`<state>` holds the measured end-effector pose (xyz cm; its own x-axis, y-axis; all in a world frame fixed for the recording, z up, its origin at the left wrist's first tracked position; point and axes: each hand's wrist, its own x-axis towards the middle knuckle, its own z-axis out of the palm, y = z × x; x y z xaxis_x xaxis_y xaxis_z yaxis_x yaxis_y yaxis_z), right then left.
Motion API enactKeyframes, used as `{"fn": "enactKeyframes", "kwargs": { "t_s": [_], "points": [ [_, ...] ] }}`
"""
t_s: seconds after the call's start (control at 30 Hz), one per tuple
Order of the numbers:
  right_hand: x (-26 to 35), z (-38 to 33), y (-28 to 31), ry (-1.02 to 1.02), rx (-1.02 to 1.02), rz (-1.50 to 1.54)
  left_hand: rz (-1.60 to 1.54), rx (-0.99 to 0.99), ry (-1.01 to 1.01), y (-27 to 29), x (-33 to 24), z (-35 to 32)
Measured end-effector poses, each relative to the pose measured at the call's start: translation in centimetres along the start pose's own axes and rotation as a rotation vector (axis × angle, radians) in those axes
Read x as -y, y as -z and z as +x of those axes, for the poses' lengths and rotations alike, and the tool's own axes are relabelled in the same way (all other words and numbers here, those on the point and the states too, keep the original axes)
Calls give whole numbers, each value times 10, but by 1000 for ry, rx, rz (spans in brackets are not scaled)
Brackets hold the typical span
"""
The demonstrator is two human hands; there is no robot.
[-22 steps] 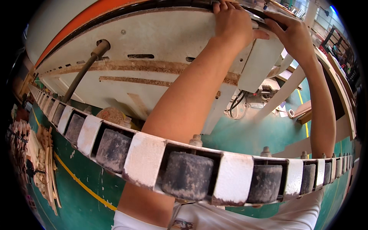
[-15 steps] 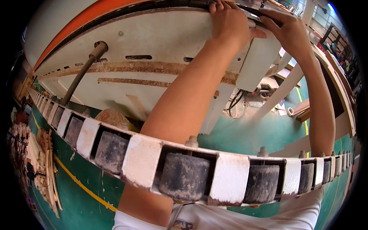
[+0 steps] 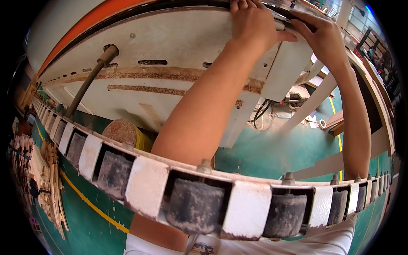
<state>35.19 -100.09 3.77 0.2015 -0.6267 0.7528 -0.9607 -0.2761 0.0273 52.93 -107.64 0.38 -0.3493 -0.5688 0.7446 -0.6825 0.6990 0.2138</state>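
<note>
Woodworking shop

This is a workshop, evidently for wood. Brown dust [image 3: 140, 73] streaks a big white machine [image 3: 182, 38], with a rail [image 3: 247, 208] of black rollers [image 3: 196, 206] before it. Wood strips [image 3: 50, 182] lie heaped at left, boards [image 3: 337, 121] at right; yellow lines [image 3: 91, 203] mark the green floor [image 3: 250, 159].

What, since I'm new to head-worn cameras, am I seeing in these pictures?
There is no robot: these are a person's bare left hand and right hand, filmed by a fisheye camera on their head, which bends straight edges. Both reach to a dark strip along the edge of a pale machine panel; whether either grips it is unclear. A white rail with black rollers crosses in front of the forearms. Wood strips lie at left, near the green floor.
</note>
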Motion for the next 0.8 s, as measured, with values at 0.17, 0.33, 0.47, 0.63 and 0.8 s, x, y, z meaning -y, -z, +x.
{"fn": "enactKeyframes", "kwargs": {
  "t_s": [0.17, 0.33, 0.47, 0.63, 0.8],
  "points": [
    [12, 12, -7, -16, 14, 13, 179, -241, 4, -29, 19, 12],
    [-1, 8, -2, -12, 19, 4, 78, -34, -15, -5, 0, 5],
    [44, 6, -2, -41, -60, 55, 122, -53, 48, -12, 14, 11],
    [35, 10, 19, -103, 70, 94, 34, -105, -67, -6, 9, 0],
    [39, 11, 5, -13, -74, 123, 157, -16, 40, 0, 5, 4]
  ]
}}
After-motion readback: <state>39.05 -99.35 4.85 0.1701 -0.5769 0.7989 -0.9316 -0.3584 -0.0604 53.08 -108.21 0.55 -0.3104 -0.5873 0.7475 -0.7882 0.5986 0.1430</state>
